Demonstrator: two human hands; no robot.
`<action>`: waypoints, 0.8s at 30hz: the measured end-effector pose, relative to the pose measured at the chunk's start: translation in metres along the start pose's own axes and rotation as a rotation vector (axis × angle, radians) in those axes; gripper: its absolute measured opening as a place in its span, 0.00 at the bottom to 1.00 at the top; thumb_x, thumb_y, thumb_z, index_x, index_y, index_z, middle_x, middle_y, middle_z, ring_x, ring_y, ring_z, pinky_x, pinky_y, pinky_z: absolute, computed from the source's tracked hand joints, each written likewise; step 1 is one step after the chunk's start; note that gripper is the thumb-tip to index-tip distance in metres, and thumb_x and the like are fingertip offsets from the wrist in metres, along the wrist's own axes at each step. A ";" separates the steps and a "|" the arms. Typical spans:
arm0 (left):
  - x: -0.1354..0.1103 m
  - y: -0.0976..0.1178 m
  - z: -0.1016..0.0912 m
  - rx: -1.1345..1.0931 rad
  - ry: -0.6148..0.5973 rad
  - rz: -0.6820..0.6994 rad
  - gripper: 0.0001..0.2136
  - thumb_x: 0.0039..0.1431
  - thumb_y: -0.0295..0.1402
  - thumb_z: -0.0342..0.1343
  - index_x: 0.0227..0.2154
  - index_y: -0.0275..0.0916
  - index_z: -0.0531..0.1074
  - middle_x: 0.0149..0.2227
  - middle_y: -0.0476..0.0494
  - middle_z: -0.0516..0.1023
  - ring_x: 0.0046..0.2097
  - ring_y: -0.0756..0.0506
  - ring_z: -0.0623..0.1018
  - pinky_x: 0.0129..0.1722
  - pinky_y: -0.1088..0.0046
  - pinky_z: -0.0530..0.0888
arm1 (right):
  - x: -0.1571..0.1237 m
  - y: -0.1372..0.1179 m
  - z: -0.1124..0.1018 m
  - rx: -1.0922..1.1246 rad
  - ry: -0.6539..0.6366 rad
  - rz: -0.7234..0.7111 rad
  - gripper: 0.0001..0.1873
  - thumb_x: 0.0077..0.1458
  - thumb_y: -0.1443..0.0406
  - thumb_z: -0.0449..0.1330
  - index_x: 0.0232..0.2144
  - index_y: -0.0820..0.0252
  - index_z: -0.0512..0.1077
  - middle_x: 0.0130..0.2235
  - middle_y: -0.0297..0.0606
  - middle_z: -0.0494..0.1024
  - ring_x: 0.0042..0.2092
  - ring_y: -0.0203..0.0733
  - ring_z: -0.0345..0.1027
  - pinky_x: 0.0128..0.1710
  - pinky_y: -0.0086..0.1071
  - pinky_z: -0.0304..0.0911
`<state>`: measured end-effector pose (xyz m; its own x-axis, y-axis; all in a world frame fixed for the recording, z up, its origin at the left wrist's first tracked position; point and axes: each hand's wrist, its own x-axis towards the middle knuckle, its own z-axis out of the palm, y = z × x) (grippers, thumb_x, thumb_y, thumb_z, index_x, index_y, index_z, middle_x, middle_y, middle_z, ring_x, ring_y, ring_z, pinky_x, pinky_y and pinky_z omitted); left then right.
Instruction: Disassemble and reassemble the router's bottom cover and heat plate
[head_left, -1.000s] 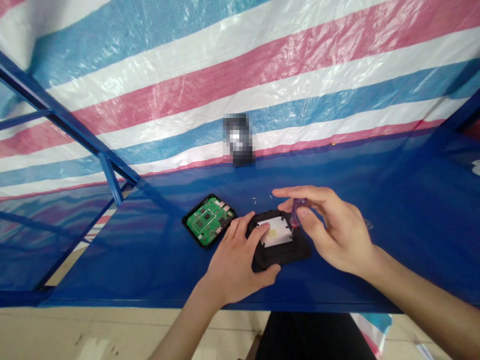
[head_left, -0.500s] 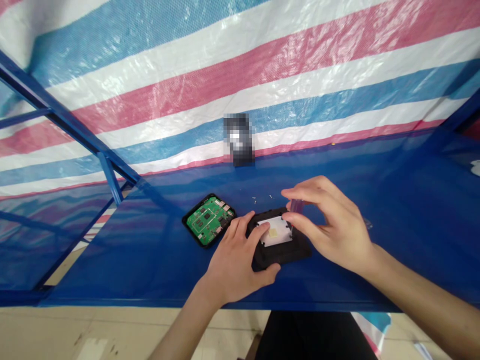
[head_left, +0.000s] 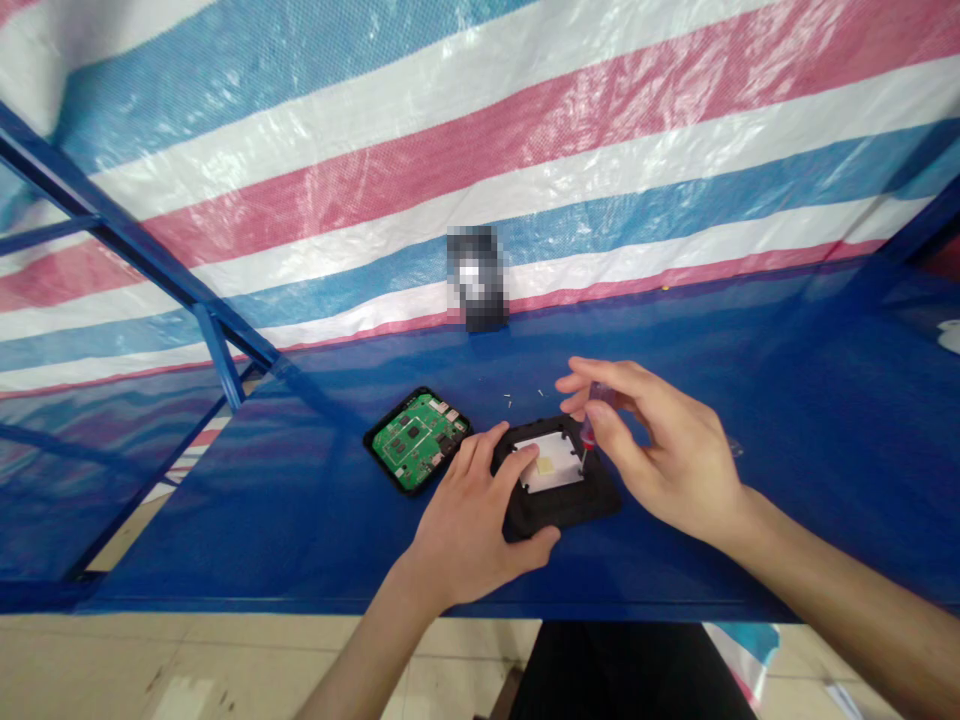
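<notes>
A black device shell [head_left: 562, 505] lies on the blue table [head_left: 750, 400], a white plate with a small yellow pad inside it. My left hand [head_left: 472, 525] grips the shell's left edge, fingers over the rim and thumb under its near side. My right hand [head_left: 660, 450] pinches a small screwdriver [head_left: 591, 420] with a translucent red-purple handle. The tool stands upright, its tip at the plate's right edge. To the left, apart from both hands, sits the other black half holding a green circuit board [head_left: 416, 440].
A few tiny screws [head_left: 510, 402] lie loose on the table behind the shell. A striped red, white and blue tarp [head_left: 480, 150] hangs behind. Blue metal frame bars [head_left: 217, 350] run along the left. A blurred dark object [head_left: 478, 280] stands at the table's back edge.
My right hand's fingers have shifted around the screwdriver handle, which stays upright at the plate's right edge. My left hand and the shell have not moved.
</notes>
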<state>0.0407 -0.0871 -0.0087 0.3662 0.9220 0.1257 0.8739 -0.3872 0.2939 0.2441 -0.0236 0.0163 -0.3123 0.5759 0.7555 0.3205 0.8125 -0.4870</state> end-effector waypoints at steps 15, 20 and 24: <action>0.001 0.000 0.000 -0.006 0.005 0.006 0.31 0.53 0.40 0.66 0.59 0.37 0.66 0.64 0.26 0.60 0.64 0.28 0.64 0.63 0.45 0.65 | -0.002 -0.001 -0.001 0.059 -0.045 0.092 0.17 0.68 0.68 0.51 0.56 0.54 0.65 0.53 0.43 0.79 0.42 0.39 0.80 0.42 0.34 0.75; 0.000 0.000 0.001 -0.009 0.007 0.009 0.32 0.52 0.40 0.66 0.59 0.37 0.66 0.64 0.27 0.60 0.64 0.28 0.64 0.64 0.45 0.65 | 0.001 0.000 -0.001 -0.036 -0.035 -0.047 0.16 0.63 0.66 0.61 0.52 0.56 0.69 0.45 0.44 0.78 0.43 0.43 0.77 0.44 0.36 0.75; -0.001 -0.001 0.002 -0.005 0.010 0.013 0.32 0.53 0.41 0.66 0.59 0.37 0.66 0.64 0.27 0.60 0.64 0.29 0.63 0.64 0.45 0.64 | 0.000 -0.001 0.001 -0.031 -0.042 -0.020 0.21 0.65 0.71 0.56 0.58 0.52 0.65 0.46 0.40 0.79 0.43 0.40 0.78 0.45 0.34 0.74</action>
<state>0.0404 -0.0873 -0.0106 0.3743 0.9168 0.1393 0.8676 -0.3992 0.2964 0.2430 -0.0243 0.0164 -0.3558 0.5635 0.7455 0.3410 0.8211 -0.4578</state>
